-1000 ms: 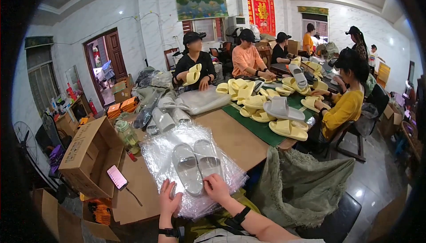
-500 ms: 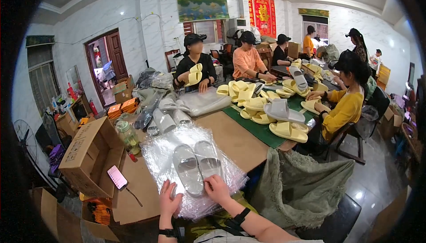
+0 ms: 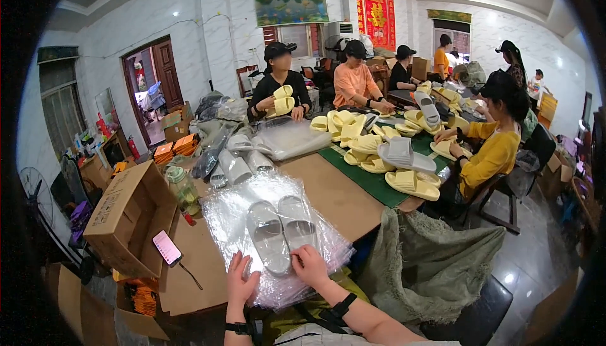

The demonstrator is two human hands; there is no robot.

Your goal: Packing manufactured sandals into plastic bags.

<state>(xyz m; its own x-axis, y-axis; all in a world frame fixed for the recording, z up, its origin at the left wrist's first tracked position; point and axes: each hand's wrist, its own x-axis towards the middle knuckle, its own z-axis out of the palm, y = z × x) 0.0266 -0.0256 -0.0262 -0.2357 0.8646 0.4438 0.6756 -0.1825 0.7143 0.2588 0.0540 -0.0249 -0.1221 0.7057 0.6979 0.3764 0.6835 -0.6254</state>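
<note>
My two hands are on the near side of a layer of clear plastic sheets [image 3: 221,220] on the bench [image 3: 328,197]. The left hand [image 3: 241,281] lies on the plastic with its fingers loosely spread and the thumb apart, holding nothing that I can see. The right hand [image 3: 309,267] has its fingertips drawn narrow at the near end of the right slipper; I cannot tell if they pinch film or only touch.

The pair of gray slippers [image 3: 270,242] is at twelve o'clock from my hands. As I judge, this pair is well advanced: the two are already set side by side, and the shine suggests that film covers them, though I cannot be sure. I see no closed edge, so the closing looks not yet done.

More gray slippers [image 3: 235,168] are at eleven o'clock, apart from my pair; whether they are wrapped is unclear. At one o'clock many yellow slippers [image 3: 366,144] lie in a loose heap, apparently unwrapped. So much seems left. The cardboard box [image 3: 110,204] at ten o'clock shows no slippers in its visible part.
</note>
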